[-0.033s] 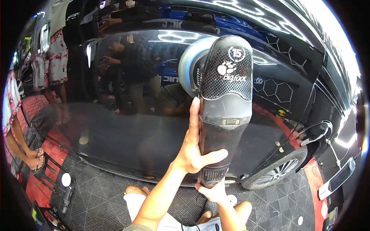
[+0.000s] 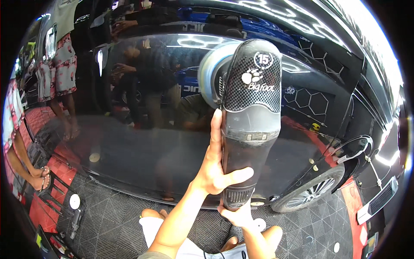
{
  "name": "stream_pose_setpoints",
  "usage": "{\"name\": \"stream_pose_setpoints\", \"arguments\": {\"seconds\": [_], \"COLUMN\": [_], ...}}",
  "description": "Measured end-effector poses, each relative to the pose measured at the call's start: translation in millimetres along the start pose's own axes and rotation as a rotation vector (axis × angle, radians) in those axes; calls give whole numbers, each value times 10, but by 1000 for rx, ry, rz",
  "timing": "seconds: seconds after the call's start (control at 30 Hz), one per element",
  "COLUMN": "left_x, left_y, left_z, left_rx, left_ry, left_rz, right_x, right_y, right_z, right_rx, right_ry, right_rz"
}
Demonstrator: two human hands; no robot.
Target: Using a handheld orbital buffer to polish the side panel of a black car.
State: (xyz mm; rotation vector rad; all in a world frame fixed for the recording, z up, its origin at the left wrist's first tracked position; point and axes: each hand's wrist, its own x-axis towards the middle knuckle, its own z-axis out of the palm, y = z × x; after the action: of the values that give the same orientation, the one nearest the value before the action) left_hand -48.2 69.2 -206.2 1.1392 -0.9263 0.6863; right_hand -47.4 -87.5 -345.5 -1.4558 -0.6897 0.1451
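Shorts, white, and my bent knees come nearest, beside my forearms. My right hand is wrapped round the tail of the black polisher, some fingers hidden beneath it. Further up, my left hand clasps the body from its left side, thumb across the top, one finger stretched along toward the head. I judge this spread a good one: the rear hand steers, the front one sets angle and pressure.

The polisher's round pad, blue and pale, looks blurred at its rim, so I take it to be spinning. It faces the car's dark, glossy panel, well above the panel's lower edge; the head covers much of it, so I can't tell whether it sits fully flat. Flat is best, I think, since a tilted pad would bite on one side. Light, even pressure and slow, overlapping passes should serve, with more care near the panel's edges.

Past the panel's lower right corner is a wheel. A smaller polisher lies by the left edge of the grey floor; beyond it, at far left, show a bystander's sandalled feet.
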Motion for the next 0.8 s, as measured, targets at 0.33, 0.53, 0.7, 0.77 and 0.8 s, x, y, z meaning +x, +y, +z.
{"name": "stream_pose_setpoints", "arguments": {"seconds": [0.33,0.53,0.7,0.77,0.8], "left_x": [-107,-157,-191,-215,-228], "left_y": [176,383,538,613,649], "left_z": [-261,-540,-782,-875,-918], "left_rx": [-43,40,107,101,87], "left_ry": [89,107,129,151,167], "left_rz": [-76,-28,26,28,27], "right_x": [118,228,333,373,391], "right_y": [57,11,-23,-23,-21], "right_z": [346,624,867,978,1037], "right_rx": [35,28,29,-6,15], "right_ry": [-43,-60,-94,-102,-111], "right_rz": [-51,-22,-15,-57,-73]}}
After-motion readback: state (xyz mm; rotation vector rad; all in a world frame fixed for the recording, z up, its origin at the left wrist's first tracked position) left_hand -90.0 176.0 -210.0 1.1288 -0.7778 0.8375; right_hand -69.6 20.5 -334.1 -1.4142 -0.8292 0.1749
